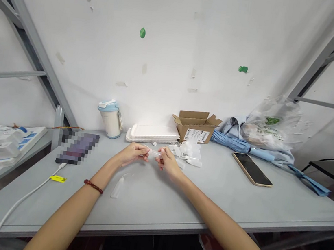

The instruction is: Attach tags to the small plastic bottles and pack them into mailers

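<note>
Translucent small tube [154, 153] is between left hand [134, 154] and right hand [168, 162], fingertips of both pinching its ends, above grey table [151, 196]. Uneven squeeze could make it slip, or spill if filled.

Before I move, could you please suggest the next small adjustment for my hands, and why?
Perhaps loosen the right hand slightly while the left hand steadies the translucent plastic piece: both hands pinch it, and their fingers hide parts of it, so this might expose more.
</note>
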`<action>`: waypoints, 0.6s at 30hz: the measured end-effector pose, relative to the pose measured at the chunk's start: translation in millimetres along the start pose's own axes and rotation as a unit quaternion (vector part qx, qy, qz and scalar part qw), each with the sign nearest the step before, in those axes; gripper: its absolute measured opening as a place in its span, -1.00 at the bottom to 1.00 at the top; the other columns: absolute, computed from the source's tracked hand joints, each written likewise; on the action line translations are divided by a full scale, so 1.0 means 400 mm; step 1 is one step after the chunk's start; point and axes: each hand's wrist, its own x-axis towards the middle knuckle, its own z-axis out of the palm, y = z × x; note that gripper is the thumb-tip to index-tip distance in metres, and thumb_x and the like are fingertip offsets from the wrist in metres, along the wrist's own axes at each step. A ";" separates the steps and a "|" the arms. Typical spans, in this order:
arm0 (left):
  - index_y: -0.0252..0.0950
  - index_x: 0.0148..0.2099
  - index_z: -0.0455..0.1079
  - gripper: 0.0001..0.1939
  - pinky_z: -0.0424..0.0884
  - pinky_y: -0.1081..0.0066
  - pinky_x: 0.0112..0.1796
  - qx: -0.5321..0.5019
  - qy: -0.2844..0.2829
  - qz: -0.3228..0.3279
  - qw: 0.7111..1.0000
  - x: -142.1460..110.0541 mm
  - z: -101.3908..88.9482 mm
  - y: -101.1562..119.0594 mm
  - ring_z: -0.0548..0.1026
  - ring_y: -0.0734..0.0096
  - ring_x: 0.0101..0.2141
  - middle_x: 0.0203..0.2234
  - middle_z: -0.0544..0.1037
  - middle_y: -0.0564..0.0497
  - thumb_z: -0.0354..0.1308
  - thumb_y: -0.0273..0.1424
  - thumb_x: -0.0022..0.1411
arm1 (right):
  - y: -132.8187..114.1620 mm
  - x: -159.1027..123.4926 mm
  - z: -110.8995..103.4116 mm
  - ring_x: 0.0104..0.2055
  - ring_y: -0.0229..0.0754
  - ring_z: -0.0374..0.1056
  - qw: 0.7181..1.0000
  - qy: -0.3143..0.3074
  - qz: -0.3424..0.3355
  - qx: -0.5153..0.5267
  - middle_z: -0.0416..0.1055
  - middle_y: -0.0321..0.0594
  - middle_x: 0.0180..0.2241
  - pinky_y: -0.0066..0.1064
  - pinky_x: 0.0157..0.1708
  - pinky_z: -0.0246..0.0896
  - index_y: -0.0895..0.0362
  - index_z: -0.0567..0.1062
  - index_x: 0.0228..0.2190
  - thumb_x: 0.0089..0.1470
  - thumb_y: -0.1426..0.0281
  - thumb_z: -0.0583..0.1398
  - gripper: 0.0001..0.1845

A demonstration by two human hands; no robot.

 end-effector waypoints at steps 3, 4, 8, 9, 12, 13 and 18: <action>-0.38 -0.47 0.47 -0.72 0.38 0.30 -0.28 0.004 0.012 -0.007 1.000 0.001 0.003 0.000 0.32 0.54 -0.51 -0.55 0.41 0.05 0.31 -0.23 -0.06 | 0.003 0.003 -0.001 -0.70 -0.38 -0.10 1.000 0.018 0.002 -0.004 0.11 -0.47 -0.63 -0.52 -0.67 -0.10 0.06 0.13 -0.35 0.19 0.24 -0.13 -0.82; -0.38 -0.46 0.49 -0.73 0.39 0.29 -0.27 0.008 0.020 -0.011 1.000 0.002 0.004 -0.001 0.32 0.54 -0.51 -0.53 0.43 0.03 0.33 -0.24 -0.08 | 0.004 0.005 -0.002 -0.71 -0.37 -0.10 1.000 0.025 0.000 -0.009 0.09 -0.47 -0.65 -0.52 -0.67 -0.12 0.06 0.14 -0.35 0.19 0.25 -0.14 -0.82; -0.36 -0.39 0.54 -0.70 0.40 0.25 -0.24 0.032 0.053 -0.018 0.998 0.007 0.007 -0.008 0.36 0.49 -0.47 -0.42 0.51 -0.03 0.37 -0.26 -0.17 | 0.006 0.011 -0.006 -0.71 -0.36 -0.11 0.998 0.054 -0.003 -0.033 0.01 -0.50 -0.69 -0.52 -0.68 -0.17 0.07 0.17 -0.38 0.19 0.26 -0.13 -0.80; -0.35 -0.38 0.54 -0.70 0.40 0.25 -0.23 0.035 0.057 -0.017 0.998 0.007 0.008 -0.009 0.37 0.48 -0.46 -0.40 0.52 -0.05 0.38 -0.26 -0.18 | 0.005 0.011 -0.007 -0.71 -0.36 -0.11 0.998 0.058 -0.002 -0.037 0.00 -0.50 -0.70 -0.52 -0.67 -0.17 0.07 0.17 -0.39 0.20 0.26 -0.13 -0.80; -0.34 -0.37 0.55 -0.68 0.40 0.25 -0.21 0.034 0.059 -0.018 0.998 0.007 0.011 -0.011 0.37 0.47 -0.43 -0.32 0.53 -0.08 0.39 -0.26 -0.20 | 0.002 0.011 -0.007 -0.70 -0.35 -0.10 0.997 0.065 -0.007 -0.041 0.00 -0.48 -0.70 -0.51 -0.67 -0.15 0.07 0.18 -0.41 0.20 0.29 -0.13 -0.79; -0.34 -0.36 0.55 -0.68 0.40 0.25 -0.21 0.029 0.058 -0.020 0.998 0.007 0.012 -0.011 0.37 0.47 -0.43 -0.31 0.53 -0.08 0.39 -0.26 -0.20 | 0.001 0.011 -0.006 -0.70 -0.35 -0.09 0.997 0.066 -0.010 -0.039 0.01 -0.48 -0.70 -0.52 -0.66 -0.15 0.07 0.18 -0.41 0.20 0.29 -0.13 -0.79; -0.36 -0.38 0.55 -0.69 0.38 0.31 -0.25 0.004 0.048 -0.020 0.999 0.004 0.018 -0.004 0.36 0.51 -0.46 -0.42 0.51 -0.04 0.37 -0.23 -0.16 | 0.002 0.013 -0.007 -0.68 -0.34 -0.06 0.997 0.068 -0.024 -0.040 0.05 -0.46 -0.68 -0.51 -0.65 -0.12 0.07 0.18 -0.40 0.20 0.30 -0.13 -0.80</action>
